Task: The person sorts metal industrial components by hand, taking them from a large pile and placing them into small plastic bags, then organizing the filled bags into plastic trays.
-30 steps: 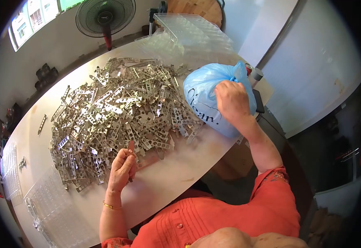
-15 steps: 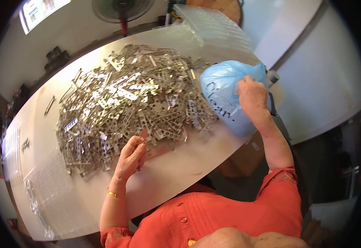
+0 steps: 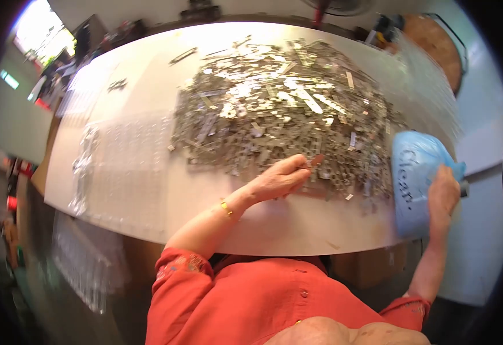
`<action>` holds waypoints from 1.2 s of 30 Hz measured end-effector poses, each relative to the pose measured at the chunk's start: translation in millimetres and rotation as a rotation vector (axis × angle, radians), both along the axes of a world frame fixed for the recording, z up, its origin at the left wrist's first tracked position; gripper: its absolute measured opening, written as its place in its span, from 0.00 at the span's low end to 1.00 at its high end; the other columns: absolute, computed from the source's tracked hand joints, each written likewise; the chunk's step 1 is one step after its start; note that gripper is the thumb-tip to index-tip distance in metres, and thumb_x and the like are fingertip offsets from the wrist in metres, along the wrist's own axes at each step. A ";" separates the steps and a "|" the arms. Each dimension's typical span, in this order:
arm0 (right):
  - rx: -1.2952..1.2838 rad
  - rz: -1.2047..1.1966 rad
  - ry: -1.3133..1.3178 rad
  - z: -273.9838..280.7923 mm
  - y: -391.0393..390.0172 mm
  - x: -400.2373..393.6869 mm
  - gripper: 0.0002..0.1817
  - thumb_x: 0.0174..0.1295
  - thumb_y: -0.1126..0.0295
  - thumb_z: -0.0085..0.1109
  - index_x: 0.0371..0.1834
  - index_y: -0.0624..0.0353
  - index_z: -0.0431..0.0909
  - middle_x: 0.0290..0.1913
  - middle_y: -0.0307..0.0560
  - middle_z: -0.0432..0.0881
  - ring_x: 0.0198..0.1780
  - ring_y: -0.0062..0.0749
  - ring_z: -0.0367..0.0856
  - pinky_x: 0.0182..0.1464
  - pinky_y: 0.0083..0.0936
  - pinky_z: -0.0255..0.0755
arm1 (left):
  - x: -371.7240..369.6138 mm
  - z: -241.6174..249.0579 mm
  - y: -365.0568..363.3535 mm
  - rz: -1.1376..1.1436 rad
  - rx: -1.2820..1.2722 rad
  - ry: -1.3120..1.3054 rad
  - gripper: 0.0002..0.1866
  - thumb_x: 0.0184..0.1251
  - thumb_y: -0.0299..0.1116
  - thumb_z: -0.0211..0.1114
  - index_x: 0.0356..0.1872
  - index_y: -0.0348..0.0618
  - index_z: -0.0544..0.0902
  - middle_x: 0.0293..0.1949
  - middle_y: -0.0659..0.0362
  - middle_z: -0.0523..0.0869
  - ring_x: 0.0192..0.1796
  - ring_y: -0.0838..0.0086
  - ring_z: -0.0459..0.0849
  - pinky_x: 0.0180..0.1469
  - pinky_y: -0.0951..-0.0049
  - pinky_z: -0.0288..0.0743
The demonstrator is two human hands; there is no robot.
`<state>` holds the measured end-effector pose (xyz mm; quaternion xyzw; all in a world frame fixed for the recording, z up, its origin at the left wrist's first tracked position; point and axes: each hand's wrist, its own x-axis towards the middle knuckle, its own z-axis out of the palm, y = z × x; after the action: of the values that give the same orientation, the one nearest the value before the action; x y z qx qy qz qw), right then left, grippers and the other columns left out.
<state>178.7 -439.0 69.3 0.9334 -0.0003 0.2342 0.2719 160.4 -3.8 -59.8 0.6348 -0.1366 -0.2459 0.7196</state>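
Note:
A large heap of flat, perforated metal strips (image 3: 297,109) covers the middle of the table. My left hand (image 3: 279,179) is at the heap's near edge, closed, with a thin flat metal strip (image 3: 317,160) pinched between thumb and fingers; it looks reddish. To the right of the heap stands a full blue plastic bag (image 3: 414,178) marked "Clean." in black. My right hand (image 3: 444,192) is on the bag's right side, its fingers closed on the plastic. The bag's contents are hidden.
Clear plastic trays (image 3: 128,161) lie on the left of the table (image 3: 297,238), and more clear plastic (image 3: 424,75) lies at the back right. A few loose strips (image 3: 183,55) are apart from the heap. A round wooden stool (image 3: 433,49) stands behind.
The head view has turned left, so the table and bag appear farther right. My right hand appears lower on the bag's right side. My left hand still holds the strip.

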 end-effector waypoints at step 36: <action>-0.140 -0.099 0.141 18.1 1.1 -4.5 0.09 0.71 0.64 0.56 0.44 0.57 0.75 0.41 0.51 0.83 0.40 0.53 0.85 0.44 0.45 0.78 | 0.0 1.0 3.6 0.001 0.023 -0.027 0.11 0.82 0.43 0.54 0.45 0.47 0.74 0.21 0.71 0.70 0.21 0.87 0.68 0.20 0.82 0.64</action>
<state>174.2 -437.9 87.4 0.9251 -0.0109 0.1536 0.3470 160.4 -0.3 -58.9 0.6466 -0.1431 -0.2383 0.7104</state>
